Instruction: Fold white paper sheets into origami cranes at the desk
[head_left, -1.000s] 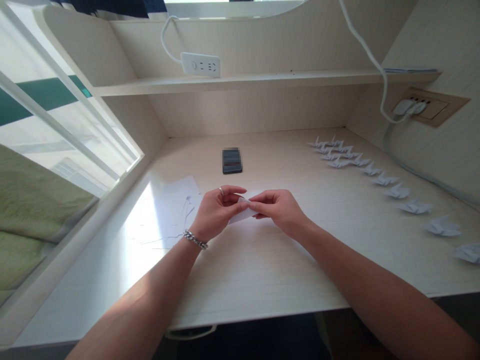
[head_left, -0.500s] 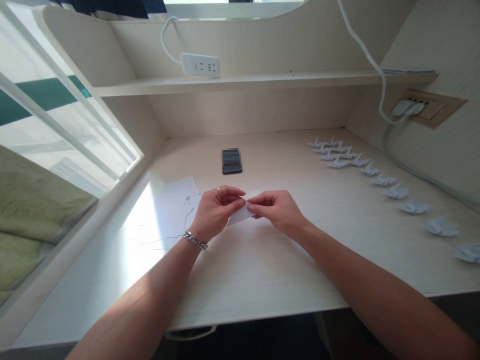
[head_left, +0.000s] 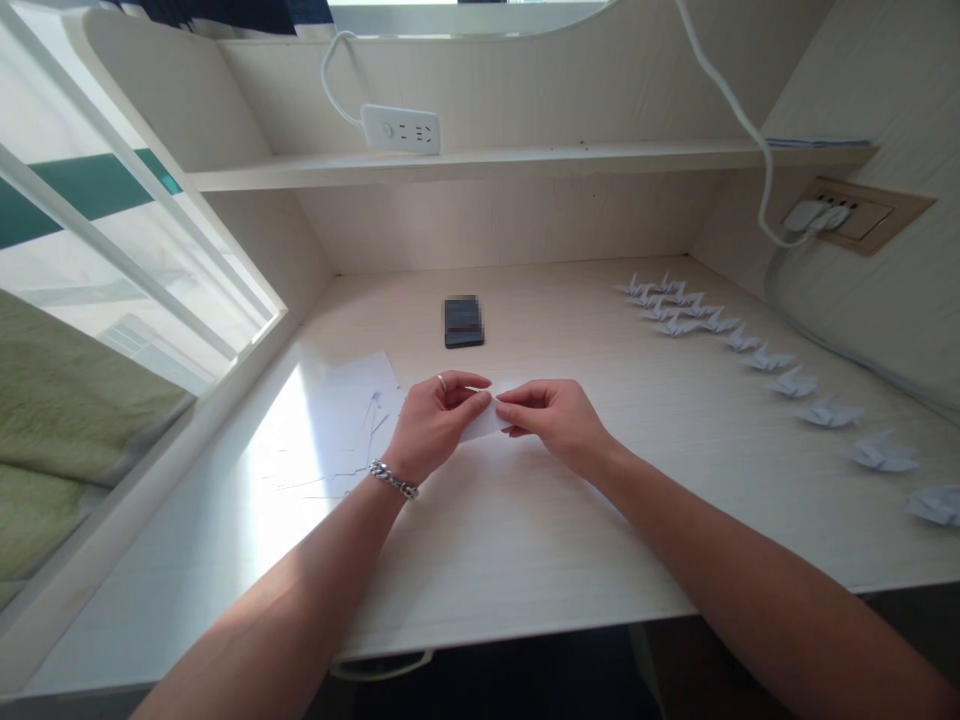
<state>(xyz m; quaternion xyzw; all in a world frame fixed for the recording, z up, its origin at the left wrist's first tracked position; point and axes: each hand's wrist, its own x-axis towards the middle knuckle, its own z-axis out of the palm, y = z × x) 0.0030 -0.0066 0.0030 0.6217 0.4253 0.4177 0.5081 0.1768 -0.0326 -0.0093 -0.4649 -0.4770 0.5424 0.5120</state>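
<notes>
A small folded piece of white paper (head_left: 482,424) is pinched between my two hands, just above the middle of the desk. My left hand (head_left: 437,417), with a ring and a chain bracelet, grips its left side between thumb and fingers. My right hand (head_left: 553,413) pinches the right side, the two thumb tips almost meeting. The fingers hide much of the paper, so its exact folds cannot be made out. Left of my left hand, loose white paper sheets (head_left: 349,400) lie spread on the desk, partly in bright sunlight.
Folded paper cranes (head_left: 769,360) stand in a long line down the right side. A black phone (head_left: 463,322) lies behind my hands. Above are a shelf (head_left: 510,168) and a white power strip (head_left: 400,130). A white cable (head_left: 739,110) hangs to the wall socket (head_left: 862,215).
Both hands keep hold of the paper. My left hand has shifted very slightly right, and less of the paper shows below the fingers.
</notes>
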